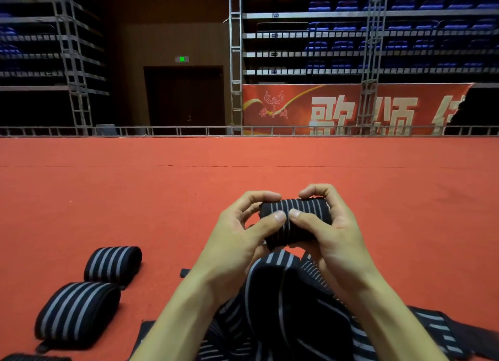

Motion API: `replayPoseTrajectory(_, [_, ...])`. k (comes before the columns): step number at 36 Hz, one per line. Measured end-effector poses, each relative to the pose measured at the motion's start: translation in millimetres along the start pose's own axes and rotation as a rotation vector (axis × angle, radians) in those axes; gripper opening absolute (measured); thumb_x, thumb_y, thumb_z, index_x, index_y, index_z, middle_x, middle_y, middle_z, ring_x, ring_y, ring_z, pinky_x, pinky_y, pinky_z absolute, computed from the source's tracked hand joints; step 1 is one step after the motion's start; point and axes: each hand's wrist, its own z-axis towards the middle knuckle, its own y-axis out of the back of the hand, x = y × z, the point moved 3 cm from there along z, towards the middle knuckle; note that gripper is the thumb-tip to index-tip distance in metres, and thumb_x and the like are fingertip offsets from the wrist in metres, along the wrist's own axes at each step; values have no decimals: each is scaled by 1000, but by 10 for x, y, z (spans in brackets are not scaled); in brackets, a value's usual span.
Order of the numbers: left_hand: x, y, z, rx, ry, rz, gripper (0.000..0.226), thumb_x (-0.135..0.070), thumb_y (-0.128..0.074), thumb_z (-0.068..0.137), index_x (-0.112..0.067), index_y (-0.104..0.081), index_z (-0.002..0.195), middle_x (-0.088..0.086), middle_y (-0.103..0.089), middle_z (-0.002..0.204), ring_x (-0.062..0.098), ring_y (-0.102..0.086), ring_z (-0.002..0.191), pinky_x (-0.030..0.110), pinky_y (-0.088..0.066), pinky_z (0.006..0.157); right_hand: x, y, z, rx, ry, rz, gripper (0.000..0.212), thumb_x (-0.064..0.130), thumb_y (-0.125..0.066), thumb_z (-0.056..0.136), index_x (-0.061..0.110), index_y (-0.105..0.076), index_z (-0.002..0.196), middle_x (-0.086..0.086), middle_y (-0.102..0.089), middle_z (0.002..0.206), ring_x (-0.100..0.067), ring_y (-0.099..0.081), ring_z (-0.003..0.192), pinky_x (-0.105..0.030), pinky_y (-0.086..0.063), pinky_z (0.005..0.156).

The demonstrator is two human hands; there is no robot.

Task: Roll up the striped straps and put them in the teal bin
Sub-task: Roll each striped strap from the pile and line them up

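Note:
A black strap with grey stripes (299,217) is partly wound into a thick roll held above the red carpet. My left hand (240,236) grips the roll's left end, thumb on its front. My right hand (329,231) grips the right end, fingers curled over the top. The strap's loose tail (272,274) hangs down from the roll into a heap of unrolled striped straps (291,320) between my forearms. Two finished rolls lie on the carpet at the lower left, one (113,264) behind the other (77,313). No teal bin is in view.
Part of a third striped roll (29,357) shows at the bottom left corner. The red carpet (243,158) stretches ahead to a low metal rail (189,131). Beyond it stand truss towers, blue seats and a red banner (351,109).

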Motion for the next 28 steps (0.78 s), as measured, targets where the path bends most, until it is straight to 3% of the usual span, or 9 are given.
replayPoseTrajectory(2, [-2,2,3,-39,9,-11,13,-13,-74,84,-18,-72,96,11,-65,107,18,-71,85,31,-56,73,-14,4,4,7,7,-1,24,-10,-59,87,13,-57,93,-4,-60,75,-16,-63,63,-27,-54,52])
replayPoseTrajectory(5, [-19,25,-4,-81,-25,-11,19,1,-65,88,-15,-73,93,9,-68,100,19,-71,81,28,-57,69,-39,-7,14,47,21,8,20,2,-67,80,19,-63,88,-4,-63,77,-20,-65,68,-32,-57,60])
replayPoseTrajectory(10, [-52,70,5,-91,-93,61,29,10,-65,86,-17,-74,94,4,-73,96,24,-68,85,40,-58,85,-50,2,26,54,-5,40,12,18,-67,74,21,-68,86,-14,-67,86,-29,-68,77,-42,-61,71])
replayPoseTrajectory(14, [-33,65,3,-90,-58,75,30,11,-65,86,-16,-73,96,6,-73,101,25,-69,88,41,-58,86,-58,44,39,-3,16,-21,15,3,-66,84,18,-69,85,-10,-68,82,-27,-68,74,-42,-61,69])
replayPoseTrajectory(18, [5,61,15,-110,26,13,14,1,-64,90,-10,-72,95,15,-68,114,23,-71,91,33,-58,76,-65,96,36,-62,47,-112,21,-9,-64,86,11,-70,87,-9,-68,81,-27,-68,75,-42,-61,68])
replayPoseTrajectory(22, [30,100,21,-119,19,36,15,2,-65,90,-10,-71,94,9,-70,109,24,-72,89,32,-58,70,-79,84,28,-50,14,-103,18,-7,-64,87,10,-70,88,-11,-70,84,-29,-72,77,-40,-61,69])
replayPoseTrajectory(28, [32,149,20,-153,-13,138,27,9,-65,88,-16,-73,82,-3,-73,109,37,-71,96,42,-60,78,-54,126,46,-28,-41,-158,19,0,-66,88,14,-76,82,-14,-72,94,-29,-73,79,-35,-59,65])
